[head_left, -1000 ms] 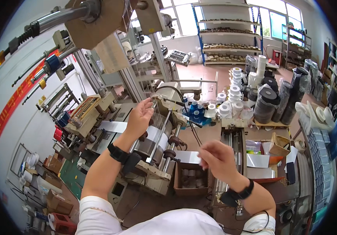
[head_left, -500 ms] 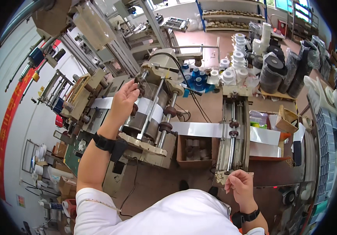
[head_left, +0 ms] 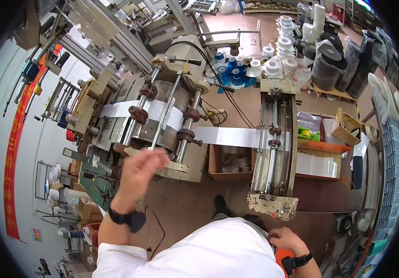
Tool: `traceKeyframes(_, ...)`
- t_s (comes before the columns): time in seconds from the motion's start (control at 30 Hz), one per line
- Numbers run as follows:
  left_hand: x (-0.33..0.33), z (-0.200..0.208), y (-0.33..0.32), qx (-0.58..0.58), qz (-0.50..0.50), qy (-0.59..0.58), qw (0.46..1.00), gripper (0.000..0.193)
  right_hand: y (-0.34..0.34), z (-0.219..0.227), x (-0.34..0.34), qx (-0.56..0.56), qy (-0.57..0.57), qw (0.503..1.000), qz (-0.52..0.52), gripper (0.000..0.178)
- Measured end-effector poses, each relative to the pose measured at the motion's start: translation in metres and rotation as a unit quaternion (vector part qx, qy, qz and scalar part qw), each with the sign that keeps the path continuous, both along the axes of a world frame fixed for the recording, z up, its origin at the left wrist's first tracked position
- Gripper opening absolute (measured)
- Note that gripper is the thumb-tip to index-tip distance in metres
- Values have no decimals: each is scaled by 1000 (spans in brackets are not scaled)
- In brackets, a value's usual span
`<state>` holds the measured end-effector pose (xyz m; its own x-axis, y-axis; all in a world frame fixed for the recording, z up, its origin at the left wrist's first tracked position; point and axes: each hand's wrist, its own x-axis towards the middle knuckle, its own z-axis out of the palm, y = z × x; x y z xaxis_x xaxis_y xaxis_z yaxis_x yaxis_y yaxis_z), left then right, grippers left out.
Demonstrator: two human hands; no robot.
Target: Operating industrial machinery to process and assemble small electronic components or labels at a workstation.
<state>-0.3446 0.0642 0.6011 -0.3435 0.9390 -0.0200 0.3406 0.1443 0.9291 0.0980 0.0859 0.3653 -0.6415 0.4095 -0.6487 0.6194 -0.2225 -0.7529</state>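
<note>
evidently the white strip [head_left: 229, 135] spans from drum machine [head_left: 166, 138] to roller frame [head_left: 273, 206], presumably so rollers [head_left: 181, 150] keep it flat; left hand [head_left: 140, 172], blurred, fingers bunched together, hovers by the machine, right hand [head_left: 286, 239] by the shirt [head_left: 213, 250], grip untellable.

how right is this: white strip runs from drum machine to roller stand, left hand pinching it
Not the pinching: the head view shows the left hand apart from the white strip, by the drum machine's near end. The strip does reach the roller stand.
</note>
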Motion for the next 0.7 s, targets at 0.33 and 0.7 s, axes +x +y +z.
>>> traceKeyframes(0.33,-17,-221,-108,-296,-92,112,944,35,-25,-96,56,20,-175,977,118,34)
traceKeyframes(0.7,-253,-353,-437,-663,-50,404,629,33,-38,-72,-6,186,-224,925,245,29)
